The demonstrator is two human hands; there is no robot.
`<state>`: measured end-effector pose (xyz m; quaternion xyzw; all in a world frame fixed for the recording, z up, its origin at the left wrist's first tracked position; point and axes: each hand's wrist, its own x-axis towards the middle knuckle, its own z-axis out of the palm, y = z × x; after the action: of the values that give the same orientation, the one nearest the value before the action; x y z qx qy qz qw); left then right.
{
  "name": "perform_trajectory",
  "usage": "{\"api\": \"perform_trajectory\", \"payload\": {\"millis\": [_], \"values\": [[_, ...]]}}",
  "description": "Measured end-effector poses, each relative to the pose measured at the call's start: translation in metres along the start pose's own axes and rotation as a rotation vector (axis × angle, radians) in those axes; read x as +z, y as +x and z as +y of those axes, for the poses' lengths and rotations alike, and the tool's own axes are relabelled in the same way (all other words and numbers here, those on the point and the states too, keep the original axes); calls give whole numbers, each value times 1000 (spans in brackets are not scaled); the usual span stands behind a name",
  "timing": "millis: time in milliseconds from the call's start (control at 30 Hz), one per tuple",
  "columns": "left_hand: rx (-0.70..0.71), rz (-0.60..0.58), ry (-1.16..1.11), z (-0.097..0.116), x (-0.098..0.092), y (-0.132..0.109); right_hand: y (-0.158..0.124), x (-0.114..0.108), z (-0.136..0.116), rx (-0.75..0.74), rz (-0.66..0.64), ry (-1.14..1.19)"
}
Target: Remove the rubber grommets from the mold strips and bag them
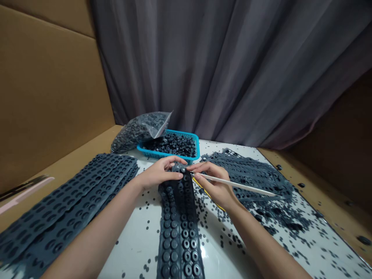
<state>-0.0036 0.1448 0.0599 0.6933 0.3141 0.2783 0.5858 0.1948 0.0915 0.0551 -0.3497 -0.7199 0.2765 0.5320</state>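
White table (136, 248) is littered with small black rubber discs (222, 243); a dark rubber strip (180, 232) of round washers runs up the middle from the near edge to the hands. Left hand (159, 173) fingers are closed, pinching the strip's far end; right hand (216, 184) fingers are closed on a thin white stick (241, 186), tips touching that same end. Beyond: blue basket (198, 145) of washers, clear bag (139, 131), grey curtain (232, 69).

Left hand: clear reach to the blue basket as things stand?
Probably yes. The basket sits just beyond the left hand with nothing between them; the bag leans only on its left corner. But that hand is gripping the strip.
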Motion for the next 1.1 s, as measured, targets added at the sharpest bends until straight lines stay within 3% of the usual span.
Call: {"api": "perform_trajectory", "payload": {"millis": [267, 433, 700, 1100], "values": [[24, 7, 50, -1, 3, 1, -1, 1, 0, -10, -49, -44], [35, 79, 87, 1, 6, 1, -2, 1, 7, 75, -27, 46], [77, 75, 91, 1, 9, 0, -1, 3, 16, 209, -7, 234], [78, 93, 151, 3, 9, 1, -1, 3, 14, 204, -2, 214]]}}
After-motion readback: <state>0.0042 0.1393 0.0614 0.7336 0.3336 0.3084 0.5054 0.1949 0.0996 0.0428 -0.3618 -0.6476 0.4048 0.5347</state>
